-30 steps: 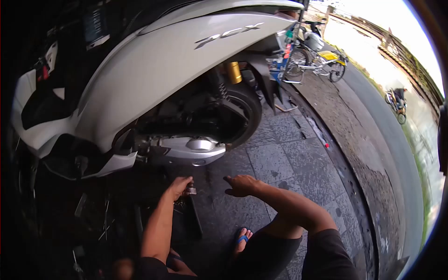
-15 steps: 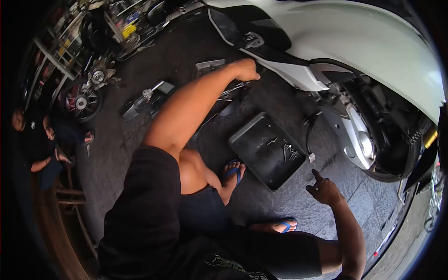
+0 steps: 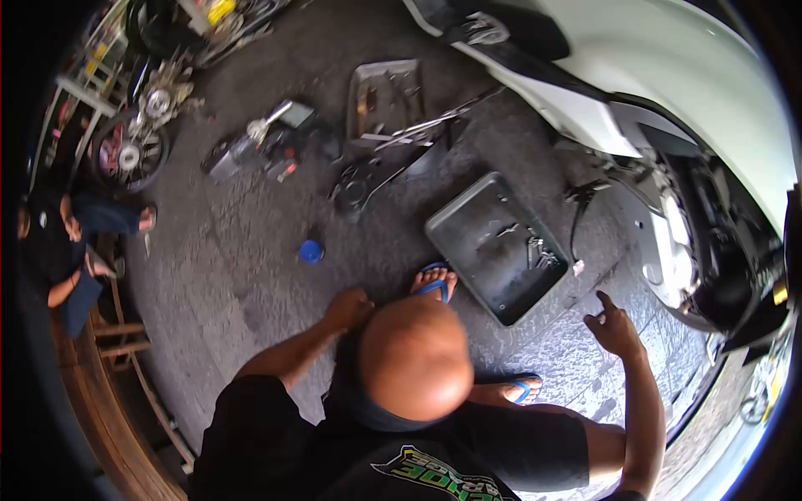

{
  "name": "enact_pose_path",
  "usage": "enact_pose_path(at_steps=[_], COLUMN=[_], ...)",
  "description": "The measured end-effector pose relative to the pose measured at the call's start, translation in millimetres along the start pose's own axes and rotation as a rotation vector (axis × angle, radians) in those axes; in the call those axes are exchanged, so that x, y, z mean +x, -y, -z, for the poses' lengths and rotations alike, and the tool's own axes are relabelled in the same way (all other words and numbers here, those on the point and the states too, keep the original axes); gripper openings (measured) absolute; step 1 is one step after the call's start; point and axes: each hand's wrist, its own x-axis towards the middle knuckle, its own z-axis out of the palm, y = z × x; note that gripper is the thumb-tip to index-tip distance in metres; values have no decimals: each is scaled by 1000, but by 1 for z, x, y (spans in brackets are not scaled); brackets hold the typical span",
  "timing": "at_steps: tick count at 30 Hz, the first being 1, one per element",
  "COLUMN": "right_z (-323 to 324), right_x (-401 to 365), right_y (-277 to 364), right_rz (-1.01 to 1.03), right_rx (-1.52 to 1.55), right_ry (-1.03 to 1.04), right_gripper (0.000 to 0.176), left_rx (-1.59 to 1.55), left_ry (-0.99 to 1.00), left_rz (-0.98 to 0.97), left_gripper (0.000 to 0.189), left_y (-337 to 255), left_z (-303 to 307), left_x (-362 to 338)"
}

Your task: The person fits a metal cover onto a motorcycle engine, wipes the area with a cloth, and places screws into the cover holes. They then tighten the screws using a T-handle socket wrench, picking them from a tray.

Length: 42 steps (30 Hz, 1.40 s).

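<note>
Beside my raised knee (image 3: 415, 359), my left hand (image 3: 348, 311) is bent in low with its fingers turned away and blurred. My right hand (image 3: 616, 326) hangs right of a black tray (image 3: 468, 263), index finger stretched out and thumb apart, with nothing in it. Several small metal parts (image 3: 539, 252), seemingly bolts, lie in the tray's right half. A cable end with a pale connector (image 3: 578, 267) hangs between the tray and my right hand. On the floor ahead of my left hand stands a small round blue-topped thing (image 3: 312, 251).
A white motor scooter (image 3: 693, 83) with its side opened fills the right. A metal tray (image 3: 387, 100), a long dark cover (image 3: 388, 171) and removed parts (image 3: 267, 142) lie on the floor ahead. At far left a person (image 3: 67, 250) sits by a wooden bench (image 3: 100, 401).
My left arm has drawn back from beside the scooter to my knee, uncovering the metal tray, dark cover and blue-topped thing. My right hand keeps its pointing shape; the view has shifted.
</note>
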Motion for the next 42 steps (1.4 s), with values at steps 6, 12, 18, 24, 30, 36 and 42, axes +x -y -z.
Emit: enact_pose_path(at_steps=[6,12,18,24,30,36,42], right_z=[-14,-36,-118,-186,-232,-265,-266], right_x=[44,128,187,188,221,257,253], right_y=[0,-7,12,12,-45,-74,-56], right_rz=[-61,50,-132,-414,-346,-337,-450], right_rx=[-194,-181,21,-57,-291,-141,-135], right_ry=[93,-150,-338,-360,-449,-560,-559], right_gripper=[62,51,33,27,25,29,43], left_rx=[-65,-110,-145,-381,-480,-613,-660], left_ry=[-204,-226,-35,-22,-13,-87,-138], left_rz=[136,92,144,26,-48,-36,77], left_gripper=[33,30,29,30,30,31,31], left_y=[-12,-5,-26,-108,-149,-169,-152], left_z=[-80,-86,-56,-15,23,50,71], left_x=[-94,-89,-85,-49,-51,-70,-113])
